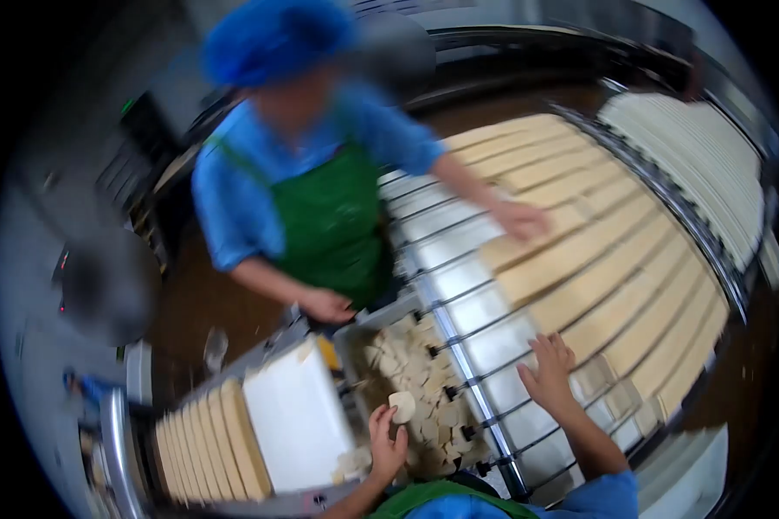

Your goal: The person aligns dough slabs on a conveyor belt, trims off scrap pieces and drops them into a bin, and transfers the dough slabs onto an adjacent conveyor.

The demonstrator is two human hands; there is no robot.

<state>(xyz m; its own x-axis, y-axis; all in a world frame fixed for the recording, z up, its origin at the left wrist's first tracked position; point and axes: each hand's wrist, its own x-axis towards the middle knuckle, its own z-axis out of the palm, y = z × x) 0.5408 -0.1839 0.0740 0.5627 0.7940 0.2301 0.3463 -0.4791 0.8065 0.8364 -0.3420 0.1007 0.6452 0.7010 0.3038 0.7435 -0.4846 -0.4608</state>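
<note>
My left hand (387,443) is over a grey bin, with its thumb and fingers closed on a small pale, flat piece (402,406). Loose pale pieces (446,424) of the same colour fill much of the bin (344,353). To the right, my right hand (550,372) reaches over the conveyor (493,320), its fingers apart and holding nothing. Just past its fingertips are the ends of long pale-yellow rows (614,303), separated by dark guide rods. A few squarish pieces (595,378) lie by my right wrist.
Across the conveyor, a co-worker in a green apron (333,225) has one hand (521,221) on the rows and the other (327,305) near the bin. At lower left, a white board (294,415) adjoins more pale rows (208,445). A white crate (688,476) stands at lower right.
</note>
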